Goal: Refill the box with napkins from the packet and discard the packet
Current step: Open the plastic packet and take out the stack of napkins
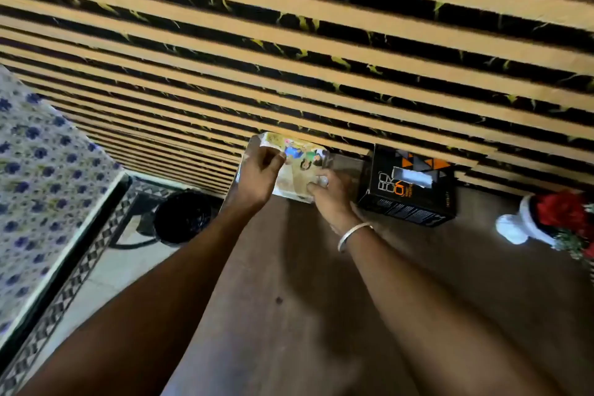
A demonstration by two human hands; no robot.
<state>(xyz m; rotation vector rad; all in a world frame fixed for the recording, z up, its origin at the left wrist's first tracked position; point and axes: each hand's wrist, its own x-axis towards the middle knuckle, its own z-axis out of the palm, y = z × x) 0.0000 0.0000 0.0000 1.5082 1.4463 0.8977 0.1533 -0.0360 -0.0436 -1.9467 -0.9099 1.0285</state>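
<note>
A printed plastic napkin packet [297,167] lies at the far edge of the brown wooden table [321,299], against the striped wall. My left hand [257,175] grips the packet's left end from above. My right hand [328,194], with a silver bangle on the wrist, pinches the packet's right front corner. To the right of the packet stands a black napkin box [411,190] with orange triangles; a white napkin shows in its top slot.
A black bin [183,217] lined with a dark bag stands on the tiled floor left of the table. A bed with blue-flowered cloth [38,177] fills the left side. A white vase with red flowers [546,222] lies at the table's right edge.
</note>
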